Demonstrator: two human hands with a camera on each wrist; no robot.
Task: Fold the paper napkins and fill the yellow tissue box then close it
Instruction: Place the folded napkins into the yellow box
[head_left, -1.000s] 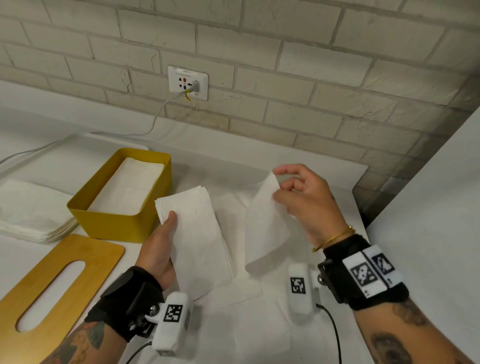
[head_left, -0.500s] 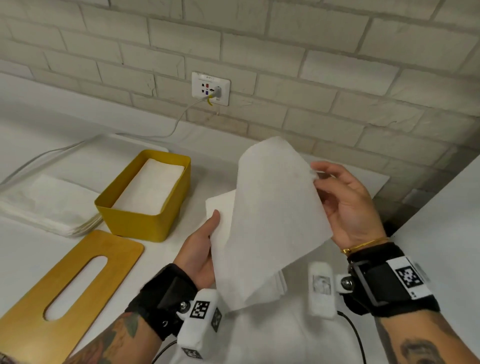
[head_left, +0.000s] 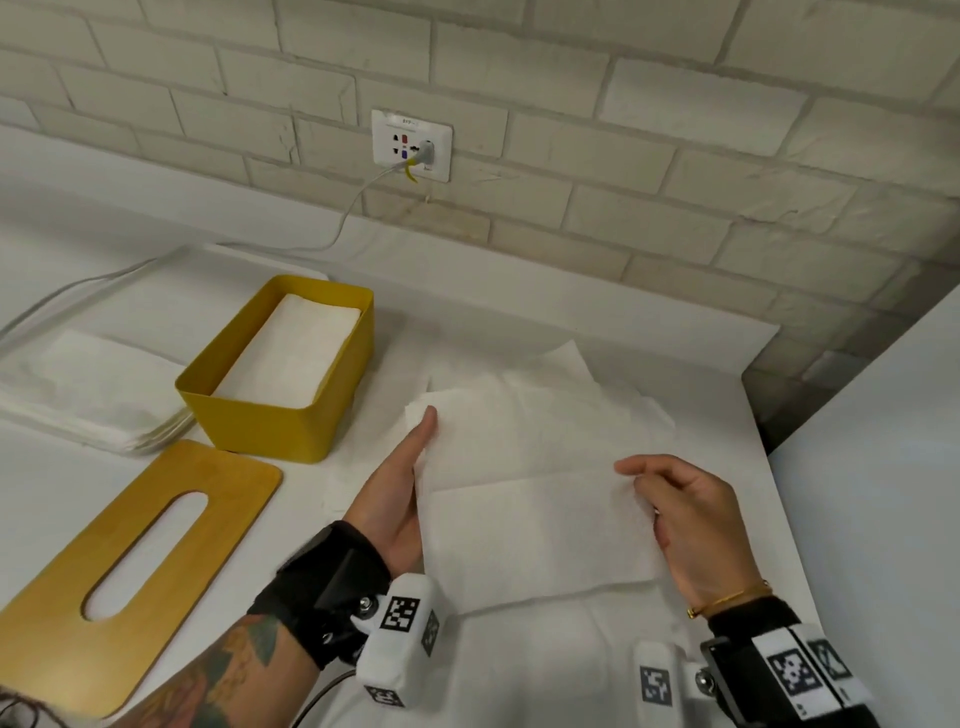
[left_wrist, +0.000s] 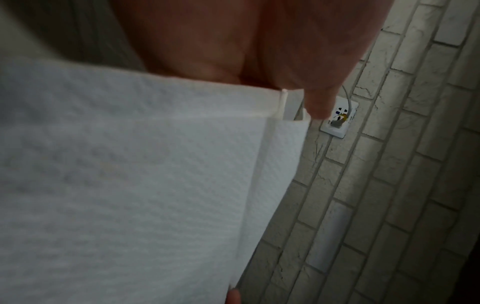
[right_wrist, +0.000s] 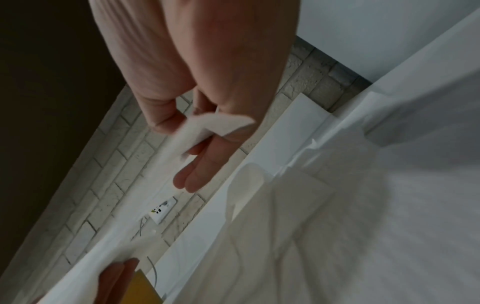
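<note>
A white paper napkin (head_left: 540, 499) is held spread out at the lower centre of the head view, between the two hands and over further loose napkins (head_left: 571, 384) lying on the white table (head_left: 727, 364). Its left edge is gripped by the left hand (head_left: 397, 499), the thumb laid on top and pointing toward the wall; the other fingers are hidden under the sheet. In the left wrist view the napkin (left_wrist: 130, 185) fills most of the frame, with a fold line seen near its right side. Its right edge is pinched by the right hand (head_left: 685, 525) between thumb and forefinger, and in the right wrist view a corner of the sheet (right_wrist: 207, 127) is seen caught there while the remaining fingers (right_wrist: 197, 176) are stretched out loosely.

The yellow tissue box (head_left: 280, 426) is found left of centre in the head view, open, with folded napkins (head_left: 291, 353) lying inside it. Its wooden lid (head_left: 104, 561), cut with a long slot, is laid flat at the lower left, just in front of the box. A stack of unfolded napkins (head_left: 88, 395) is seen at the left edge, beside the box. A wall socket (head_left: 411, 144) with a plugged cable is set in the brick wall at the upper centre.
</note>
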